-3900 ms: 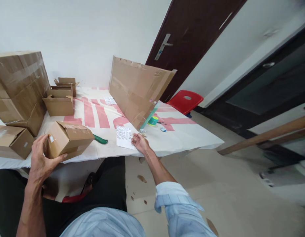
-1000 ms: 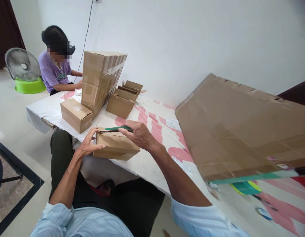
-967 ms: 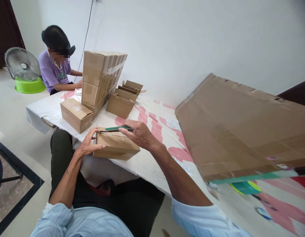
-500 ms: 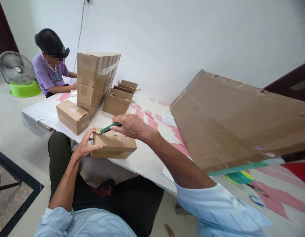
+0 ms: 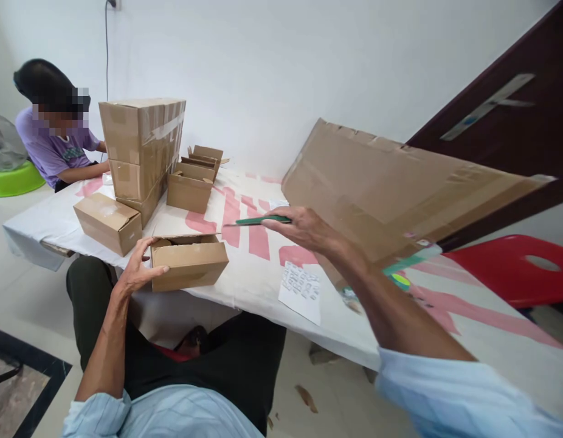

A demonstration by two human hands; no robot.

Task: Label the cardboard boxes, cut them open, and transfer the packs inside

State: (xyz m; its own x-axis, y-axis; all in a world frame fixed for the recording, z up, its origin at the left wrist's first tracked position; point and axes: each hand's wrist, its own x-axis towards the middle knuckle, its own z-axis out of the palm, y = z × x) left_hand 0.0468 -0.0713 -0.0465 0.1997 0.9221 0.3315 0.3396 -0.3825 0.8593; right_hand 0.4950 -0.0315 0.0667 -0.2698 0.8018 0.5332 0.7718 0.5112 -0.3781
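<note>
A small brown cardboard box (image 5: 189,261) sits at the near edge of the table, its top flaps parted. My left hand (image 5: 138,269) is cupped round the box's left end, thumb on top. My right hand (image 5: 304,229) hovers above the table to the right of the box, fingers pinched on a green-handled cutter (image 5: 258,221) whose blade points left. A white sheet of printed labels (image 5: 302,291) lies on the white and pink table cover (image 5: 245,225) below my right forearm.
A big flat cardboard sheet (image 5: 391,182) leans at the right. Taped stacked cartons (image 5: 140,146), a closed small box (image 5: 107,221) and open small boxes (image 5: 190,182) stand at the left. Another person (image 5: 53,146) sits at the far end. A red stool (image 5: 518,267) and a dark door (image 5: 500,121) are at the right.
My right hand has lifted the cutter off the box's top seam and carried it to the right. The box's top flaps have come apart. My left hand stays on the box's end.
</note>
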